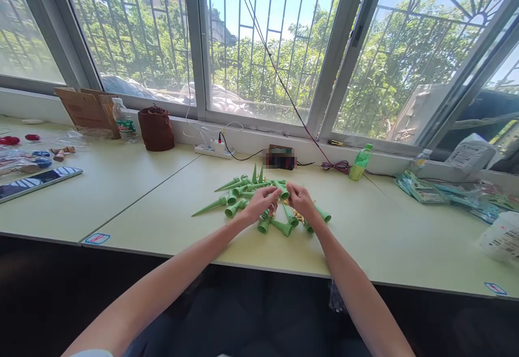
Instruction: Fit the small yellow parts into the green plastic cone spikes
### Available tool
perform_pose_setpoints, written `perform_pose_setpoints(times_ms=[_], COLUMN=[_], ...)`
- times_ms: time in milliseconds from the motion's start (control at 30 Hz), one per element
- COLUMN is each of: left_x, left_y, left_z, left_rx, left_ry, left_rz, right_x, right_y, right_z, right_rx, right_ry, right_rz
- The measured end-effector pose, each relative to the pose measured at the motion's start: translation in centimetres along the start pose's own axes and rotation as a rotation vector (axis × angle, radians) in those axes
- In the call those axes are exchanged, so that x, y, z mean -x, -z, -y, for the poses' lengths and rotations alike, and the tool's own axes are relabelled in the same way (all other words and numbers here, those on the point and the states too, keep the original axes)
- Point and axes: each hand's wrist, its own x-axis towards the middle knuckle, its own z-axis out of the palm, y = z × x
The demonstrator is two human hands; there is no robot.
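Above a pile on the table, my left hand (263, 204) is closed on a green plastic cone-shaped spike (285, 192), its wide hollow end turned toward me. Close against that end, my right hand (300, 200) is pinched shut; whatever sits between its fingertips is too small or hidden to make out. More green spikes lie around both hands, one pointing left (208, 206) and another below the hands (281, 227). Two stand with their points up behind my left hand. Small yellowish pieces (298, 215) are scattered among the spikes near my right hand.
A power strip (213, 149), a dark boxy device (279, 158) and a green bottle (360, 163) line the window side. Left stand a brown pouch (156, 128) and a phone or tablet (38, 183). Plastic packets (454, 194) and a white tub (500, 236) are at right.
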Motion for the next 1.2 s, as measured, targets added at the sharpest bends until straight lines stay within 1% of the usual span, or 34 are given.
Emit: perform_pose_setpoints(times_ms=[133, 267, 433, 567, 667, 833, 900, 1000, 1067, 1200], left_x=[0.1, 0.2, 0.3, 0.2, 0.0, 0.3, 0.4, 0.4, 0.3, -0.1], left_y=[0.0, -0.1, -0.3, -0.3, -0.2, -0.2, -0.3, -0.5, -0.7, -0.8], left_z=[-0.2, -0.4, -0.6, -0.1, 0.5, 0.8, 0.7, 0.6, 0.6, 0.5], left_rx=[-0.048, -0.064, -0.062, -0.095, -0.184, -0.352, -0.382, -0.392, -0.393, -0.403], left_ry=[-0.007, -0.003, -0.030, -0.063, -0.129, -0.255, -0.296, -0.315, -0.315, -0.289], left_rz=[-0.014, 0.007, 0.035, 0.054, 0.048, -0.007, -0.009, -0.040, -0.088, -0.242], right_x=[0.0, 0.0, 0.0, 0.0, -0.1, -0.2, -0.3, -0.3, -0.3, -0.4], right_y=[0.1, 0.3, 0.5, 0.6, 0.6, 0.5, 0.4, 0.2, 0.1, 0.1], right_z=[-0.2, 0.0, 0.2, 0.1, 0.0, -0.3, -0.4, -0.3, -0.2, -0.1], right_rx=[0.020, 0.057, 0.113, 0.108, 0.119, 0.105, 0.087, 0.055, 0.036, 0.007], right_ry=[0.020, 0.017, 0.029, 0.028, 0.019, 0.000, -0.007, -0.006, -0.004, 0.001], right_rz=[0.024, 0.041, 0.036, 0.038, 0.050, 0.052, 0.043, 0.001, -0.033, -0.088])
